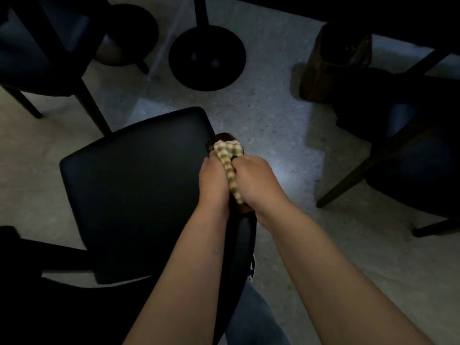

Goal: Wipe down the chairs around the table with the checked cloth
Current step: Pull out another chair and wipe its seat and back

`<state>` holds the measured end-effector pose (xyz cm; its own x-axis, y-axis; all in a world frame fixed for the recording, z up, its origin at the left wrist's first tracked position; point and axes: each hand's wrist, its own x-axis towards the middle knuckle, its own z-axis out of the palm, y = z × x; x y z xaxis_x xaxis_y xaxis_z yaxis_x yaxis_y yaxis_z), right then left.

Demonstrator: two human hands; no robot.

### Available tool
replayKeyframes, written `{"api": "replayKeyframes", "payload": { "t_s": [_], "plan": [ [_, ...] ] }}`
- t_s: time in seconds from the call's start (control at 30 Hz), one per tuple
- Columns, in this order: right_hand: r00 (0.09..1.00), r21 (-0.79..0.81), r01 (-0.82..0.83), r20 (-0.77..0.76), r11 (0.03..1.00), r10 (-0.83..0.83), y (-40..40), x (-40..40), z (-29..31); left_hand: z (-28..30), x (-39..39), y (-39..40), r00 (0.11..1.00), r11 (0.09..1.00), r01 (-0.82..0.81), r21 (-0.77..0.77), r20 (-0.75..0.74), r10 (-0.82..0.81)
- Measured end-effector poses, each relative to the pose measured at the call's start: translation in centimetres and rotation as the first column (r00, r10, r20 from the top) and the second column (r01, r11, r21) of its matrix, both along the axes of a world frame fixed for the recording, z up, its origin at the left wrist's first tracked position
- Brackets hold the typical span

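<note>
Both our hands hold the checked cloth on a chair in a dim room with a speckled stone floor (261, 115).

Our left hand (215, 176) and right hand (256, 179) each grip the checked cloth (230, 159), bunched on the wooden back rail (225, 139) of the near chair (134, 185), right of its dark seat. More chairs stand far left (42, 46) and right (408, 135); a round bench base (207, 57) lies beyond. We see no containers.

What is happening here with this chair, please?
A person is wiping a dark chair. The left hand and right hand both grip the checked cloth, folded over the brown wooden top of the chair's back, at its far end. More chairs and a round table base stand on the speckled floor.
</note>
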<state>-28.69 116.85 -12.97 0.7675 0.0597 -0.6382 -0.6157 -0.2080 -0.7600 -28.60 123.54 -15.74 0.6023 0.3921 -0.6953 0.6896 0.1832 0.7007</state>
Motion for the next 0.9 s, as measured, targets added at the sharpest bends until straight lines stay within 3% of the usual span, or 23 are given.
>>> {"api": "replayKeyframes", "payload": {
  "t_s": [0.07,0.2,0.23,0.3,0.37,0.43,0.5,0.57,0.73,0.9],
  "plan": [
    [0.988,-0.147,-0.085,0.115,0.985,0.103,-0.1,-1.2,0.1,0.1,-1.0,0.5,1.0,1.0,0.012,-0.006,0.012,-0.012],
    [0.87,-0.487,-0.206,0.307,0.849,0.386,-0.8,-4.9,0.5,0.9,-4.5,2.1,0.998,0.977,-0.067,-0.204,-0.029,0.062],
    [0.788,-0.593,-0.182,0.389,0.784,0.477,-1.0,-5.5,0.9,1.0,-5.5,2.6,0.998,0.969,-0.061,-0.239,-0.027,0.056],
    [0.506,-0.783,-0.13,0.475,0.608,0.72,-1.1,-5.8,1.7,1.0,-7.5,3.5,0.999,0.975,0.047,-0.218,-0.01,-0.051],
    [0.3,-0.842,-0.349,0.315,0.411,0.901,-1.4,-5.4,2.5,0.6,-9.2,4.0,0.98,0.969,0.197,-0.151,0.016,-0.197],
    [0.17,-0.832,-0.497,0.188,0.249,0.967,-1.8,-4.5,3.1,0.2,-10.7,5.2,0.927,0.923,0.374,-0.089,0.066,-0.37],
    [0.134,-0.833,-0.514,0.157,0.205,0.978,-1.7,-4.0,3.2,-0.4,-11.8,6.6,0.83,0.832,0.554,0.017,0.065,-0.554],
    [0.154,-0.84,-0.491,0.178,0.232,0.972,-1.3,-4.2,3.3,-0.7,-13.3,8.1,0.711,0.709,0.7,0.085,0.008,-0.703],
    [0.315,-0.849,-0.397,0.231,0.349,0.92,-0.6,-8.8,3.7,-0.3,-16.7,11.6,0.484,0.479,0.868,0.128,-0.008,-0.875],
    [0.225,-0.858,-0.43,0.198,0.28,0.954,0.5,-12.1,4.2,0.8,-20.2,15.2,0.361,0.35,0.918,0.185,-0.028,-0.932]
  ]
}}
